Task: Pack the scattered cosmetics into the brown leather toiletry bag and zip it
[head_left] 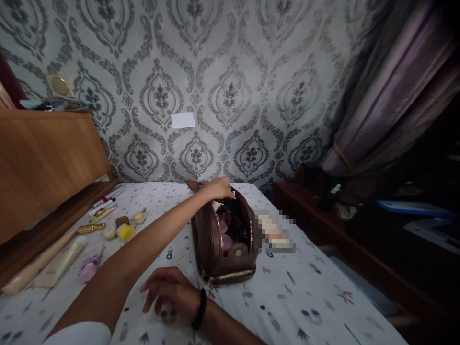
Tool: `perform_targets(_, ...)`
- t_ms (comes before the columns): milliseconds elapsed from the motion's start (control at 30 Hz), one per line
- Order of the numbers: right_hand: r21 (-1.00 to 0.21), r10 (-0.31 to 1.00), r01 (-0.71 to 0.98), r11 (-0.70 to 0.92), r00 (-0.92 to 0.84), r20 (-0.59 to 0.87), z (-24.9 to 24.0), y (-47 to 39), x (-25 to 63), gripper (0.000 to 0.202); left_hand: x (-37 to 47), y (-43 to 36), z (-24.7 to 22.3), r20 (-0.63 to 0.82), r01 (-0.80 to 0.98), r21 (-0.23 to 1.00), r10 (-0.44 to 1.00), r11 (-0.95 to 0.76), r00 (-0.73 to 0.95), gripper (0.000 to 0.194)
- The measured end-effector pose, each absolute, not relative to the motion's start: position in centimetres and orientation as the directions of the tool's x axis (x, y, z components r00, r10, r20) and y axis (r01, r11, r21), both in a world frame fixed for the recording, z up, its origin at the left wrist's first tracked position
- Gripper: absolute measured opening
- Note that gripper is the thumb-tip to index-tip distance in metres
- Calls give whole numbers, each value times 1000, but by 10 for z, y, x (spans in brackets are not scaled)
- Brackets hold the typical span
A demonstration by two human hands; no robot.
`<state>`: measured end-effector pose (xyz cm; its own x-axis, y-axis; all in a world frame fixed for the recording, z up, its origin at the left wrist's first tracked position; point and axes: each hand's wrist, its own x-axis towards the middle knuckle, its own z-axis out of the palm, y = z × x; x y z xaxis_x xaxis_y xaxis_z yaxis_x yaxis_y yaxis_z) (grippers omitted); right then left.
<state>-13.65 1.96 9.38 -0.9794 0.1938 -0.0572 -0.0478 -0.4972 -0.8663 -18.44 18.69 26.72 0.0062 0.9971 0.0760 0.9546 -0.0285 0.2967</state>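
A brown zippered bag [208, 239] stands open on the patterned white sheet [287, 297], with pink and dark items inside. My left hand [220, 188] is at the bag's far end, fingers bent down at the opening; a small bright bit shows by the fingertips, too small to name. My right hand [170, 290], with a black band on the wrist, hovers over the sheet in front of the bag, fingers apart and holding nothing.
At the left lie tubes [63, 263], a pink-capped tube [90, 263], a gold tube [91, 228] and small round jars [126, 233]. A wooden cabinet [50, 167] borders the left. A blurred flat item [275, 232] lies right of the bag.
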Motion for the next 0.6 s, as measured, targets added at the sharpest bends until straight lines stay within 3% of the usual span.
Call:
perform_targets(333, -902, 232, -32, -431, -970, -77, 94, 23, -134, 41, -234, 106, 258, 413, 984, 148, 910, -103, 33, 23)
perform_targets(600, -888, 198, -9, -460, -976, -93, 96, 21, -132, 44, -364, 36, 222, 301, 893, 214, 843, 395, -445, 22)
